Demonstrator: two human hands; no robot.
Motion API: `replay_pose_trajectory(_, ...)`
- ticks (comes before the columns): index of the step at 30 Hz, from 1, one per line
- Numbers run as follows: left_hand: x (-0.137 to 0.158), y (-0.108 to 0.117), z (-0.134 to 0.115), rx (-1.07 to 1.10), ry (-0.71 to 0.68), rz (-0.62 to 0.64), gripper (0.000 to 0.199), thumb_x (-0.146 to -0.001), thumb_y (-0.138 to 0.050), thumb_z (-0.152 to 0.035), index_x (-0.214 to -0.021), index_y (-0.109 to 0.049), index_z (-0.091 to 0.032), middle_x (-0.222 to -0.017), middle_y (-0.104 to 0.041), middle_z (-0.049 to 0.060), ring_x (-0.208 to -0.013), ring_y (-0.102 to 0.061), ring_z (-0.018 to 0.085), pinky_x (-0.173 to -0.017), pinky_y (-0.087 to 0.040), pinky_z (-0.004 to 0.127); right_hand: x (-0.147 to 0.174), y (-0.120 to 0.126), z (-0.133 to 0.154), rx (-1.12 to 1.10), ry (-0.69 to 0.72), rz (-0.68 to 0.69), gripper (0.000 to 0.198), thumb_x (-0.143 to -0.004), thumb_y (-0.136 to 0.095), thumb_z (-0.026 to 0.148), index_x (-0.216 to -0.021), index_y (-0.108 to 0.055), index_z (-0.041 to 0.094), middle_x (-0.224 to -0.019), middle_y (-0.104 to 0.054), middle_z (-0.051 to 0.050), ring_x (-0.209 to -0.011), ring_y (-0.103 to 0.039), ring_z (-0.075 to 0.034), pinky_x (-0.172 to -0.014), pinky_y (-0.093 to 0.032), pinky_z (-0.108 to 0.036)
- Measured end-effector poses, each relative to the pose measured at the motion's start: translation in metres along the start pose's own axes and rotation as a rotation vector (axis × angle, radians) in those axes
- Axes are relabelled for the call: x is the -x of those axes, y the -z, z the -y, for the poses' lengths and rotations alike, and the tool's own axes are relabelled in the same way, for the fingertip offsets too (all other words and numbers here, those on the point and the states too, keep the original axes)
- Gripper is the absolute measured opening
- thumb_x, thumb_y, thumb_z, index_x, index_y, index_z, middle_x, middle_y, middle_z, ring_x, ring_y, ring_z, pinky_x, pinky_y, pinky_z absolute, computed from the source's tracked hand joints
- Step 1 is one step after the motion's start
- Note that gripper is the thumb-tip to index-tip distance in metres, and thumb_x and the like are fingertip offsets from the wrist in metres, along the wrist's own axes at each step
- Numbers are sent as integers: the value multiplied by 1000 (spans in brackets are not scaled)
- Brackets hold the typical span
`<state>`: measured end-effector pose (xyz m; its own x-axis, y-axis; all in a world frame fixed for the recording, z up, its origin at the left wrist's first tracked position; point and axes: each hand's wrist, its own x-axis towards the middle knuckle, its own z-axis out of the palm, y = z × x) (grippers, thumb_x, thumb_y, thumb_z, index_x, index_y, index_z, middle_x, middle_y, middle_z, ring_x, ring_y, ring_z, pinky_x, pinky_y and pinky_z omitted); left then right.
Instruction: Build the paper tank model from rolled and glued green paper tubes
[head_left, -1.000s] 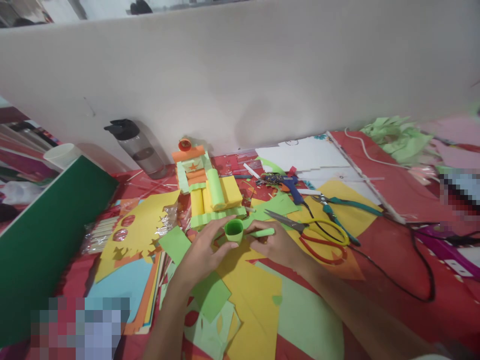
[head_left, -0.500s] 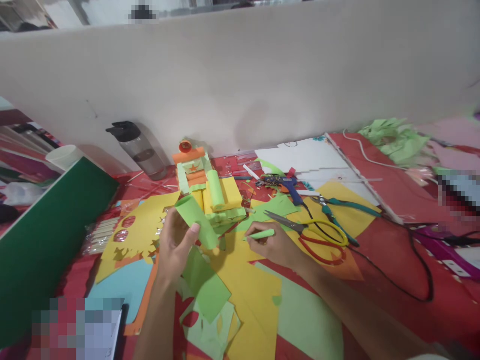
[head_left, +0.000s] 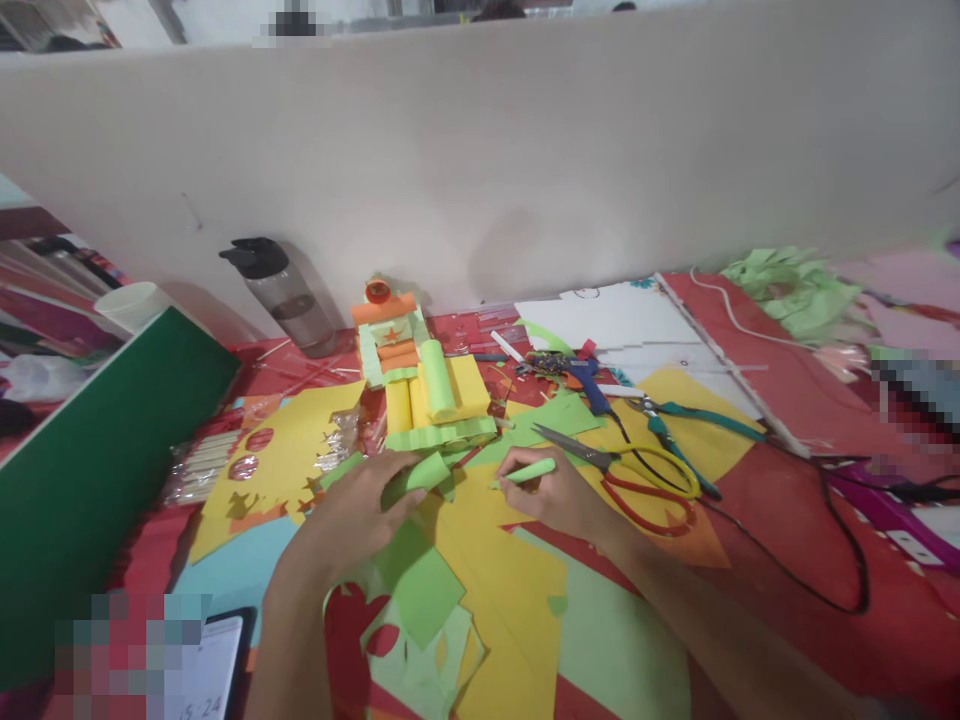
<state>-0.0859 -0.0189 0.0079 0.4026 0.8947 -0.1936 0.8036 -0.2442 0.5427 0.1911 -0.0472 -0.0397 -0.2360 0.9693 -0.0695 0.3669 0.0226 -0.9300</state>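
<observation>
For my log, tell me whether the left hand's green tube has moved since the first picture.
Yes: the tube has shifted leftward in view, farther from the scissors.

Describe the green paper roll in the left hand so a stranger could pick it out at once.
On the red table, find the yellow-and-green paper model. Just in front of it, the left hand holds the green paper roll. It is clearly wider than the slim light-green stick in the right hand, and, unlike the green tube on the model, it is in a hand.
</observation>
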Motion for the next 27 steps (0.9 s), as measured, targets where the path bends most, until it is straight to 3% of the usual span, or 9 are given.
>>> replay_pose_trajectory(8,-1,-1,-2,-276,-1,-45,38,-94,-48,-45,-124,-62,-27,-123,-69,8,-108,-66,30,-85,-50,42,1,2,8,37,-25,33,9,-81,-63,25,-76,-67,19,-70,-67,0,-62,-57,-14,-55,-42,-22)
replay_pose_trajectory(17,-1,-4,-5,-414,-87,-170,32,-94,-52,-45,-118,-63,-27,-115,-72,5,-107,-66,28,-77,-51,36,1,2,12,17,-15,69,15,-84,-66,33,-81,-72,20,-83,-73,-4,-77,-68,-19,-64,-51,-24)
replay_pose_trajectory(21,-2,-6,-5,-413,-155,-204,27,-93,-57,-41,-113,-66,-26,-111,-72,6,-107,-64,27,-82,-50,36,0,5,13,-39,-45,24,18,-86,-65,38,-86,-66,21,-77,-68,-1,-67,-63,-15,-59,-48,-22)
replay_pose_trajectory(27,-2,-9,-6,-379,-214,-188,20,-94,-50,-25,-108,-65,-24,-107,-68,8,-105,-62,28,-82,-47,36,0,5,15,0,-23,53,18,-87,-61,35,-77,-63,19,-73,-64,-1,-66,-59,-15,-60,-47,-23)
